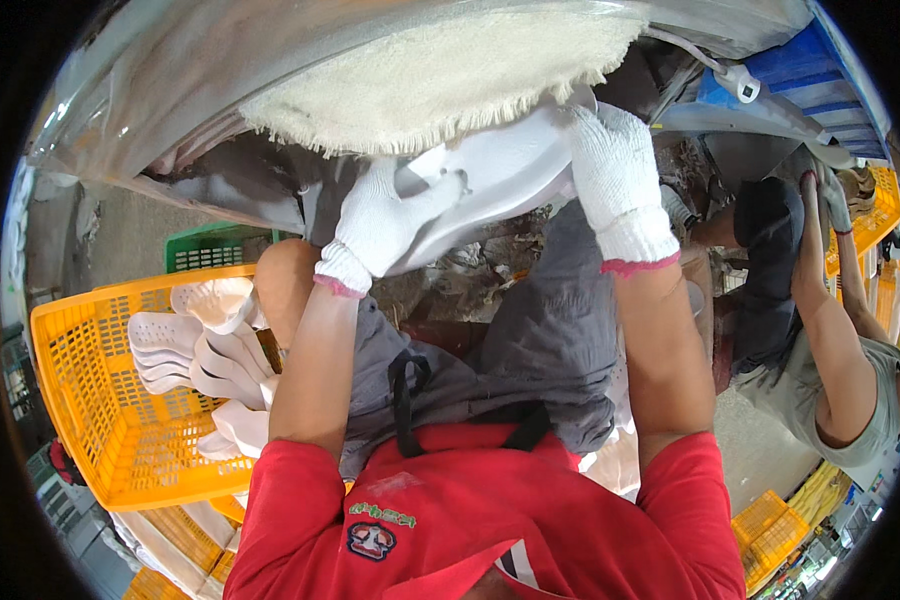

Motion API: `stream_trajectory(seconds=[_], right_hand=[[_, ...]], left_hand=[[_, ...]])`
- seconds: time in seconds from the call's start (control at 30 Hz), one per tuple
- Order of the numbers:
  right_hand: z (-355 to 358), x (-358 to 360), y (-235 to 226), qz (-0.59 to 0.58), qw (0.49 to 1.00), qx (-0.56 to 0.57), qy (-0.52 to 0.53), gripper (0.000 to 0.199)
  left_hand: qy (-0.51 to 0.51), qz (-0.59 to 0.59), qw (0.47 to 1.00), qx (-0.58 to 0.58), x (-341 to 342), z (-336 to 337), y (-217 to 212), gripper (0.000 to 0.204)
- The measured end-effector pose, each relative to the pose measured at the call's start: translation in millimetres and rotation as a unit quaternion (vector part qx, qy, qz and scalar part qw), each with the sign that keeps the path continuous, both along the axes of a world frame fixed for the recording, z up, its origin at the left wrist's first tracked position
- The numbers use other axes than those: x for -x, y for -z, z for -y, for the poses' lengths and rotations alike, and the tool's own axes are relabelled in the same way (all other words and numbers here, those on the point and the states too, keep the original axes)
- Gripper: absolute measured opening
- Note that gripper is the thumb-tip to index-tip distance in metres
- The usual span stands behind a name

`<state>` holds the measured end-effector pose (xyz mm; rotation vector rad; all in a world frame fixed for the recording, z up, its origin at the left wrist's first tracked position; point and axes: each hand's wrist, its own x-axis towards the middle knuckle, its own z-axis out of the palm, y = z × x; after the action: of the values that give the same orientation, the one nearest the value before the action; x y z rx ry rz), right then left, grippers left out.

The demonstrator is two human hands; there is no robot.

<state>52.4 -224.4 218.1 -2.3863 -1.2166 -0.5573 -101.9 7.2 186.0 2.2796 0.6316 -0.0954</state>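
Both my hands wear white knit gloves with pink cuffs. Between them is a white foam shoe sole [515, 165], tilted in front of my lap just under a fringed cream cloth pad [440, 75]. My left hand [382, 218] is closed on its near left end, thumb lying across it. On the right end, my right hand [615, 185] grips the sole with its fingers curled over the edge. The cloth hides the far edge of the sole, and I cannot tell whether the two touch.
At my left stands a yellow crate [90, 400] holding several white soles [220, 360], with a green crate [205, 248] behind it. A dusty grey machine housing [180, 90] arches overhead. A co-worker [830, 370] in gloves sits at right, near another yellow crate [770, 535].
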Motion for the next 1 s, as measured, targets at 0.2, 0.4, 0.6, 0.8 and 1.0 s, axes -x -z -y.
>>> stream_trajectory(seconds=[0.2, 0.4, 0.6, 0.8, 1.0], right_hand=[[-10.1, -25.3, 6.1, -0.017, 0.997, 0.071, -0.015, 0.022], [0.6, 48.4, -42.7, -0.534, 0.833, -0.115, 0.082, 0.042], [26.9, 87.6, -36.4, -0.408, 0.828, -0.374, 0.089, 0.082], [12.2, 9.5, 35.5, -0.236, 0.924, -0.264, 0.141, 0.077], [-14.5, -17.5, -15.3, 0.019, 0.99, 0.133, 0.045, 0.036]], left_hand=[[0.083, 0.069, 0.927, 0.358, 2.5, 20.5, -29.6, 0.075], [-0.074, 0.232, 0.788, 0.565, -31.2, 89.5, -2.8, 0.044], [-0.191, 0.28, 0.82, 0.461, -104.6, 140.4, 28.2, 0.034], [-0.153, 0.038, 0.899, 0.409, -107.6, 40.4, 21.2, 0.04], [0.037, 0.024, 0.95, 0.308, -7.6, 27.9, -7.9, 0.045]])
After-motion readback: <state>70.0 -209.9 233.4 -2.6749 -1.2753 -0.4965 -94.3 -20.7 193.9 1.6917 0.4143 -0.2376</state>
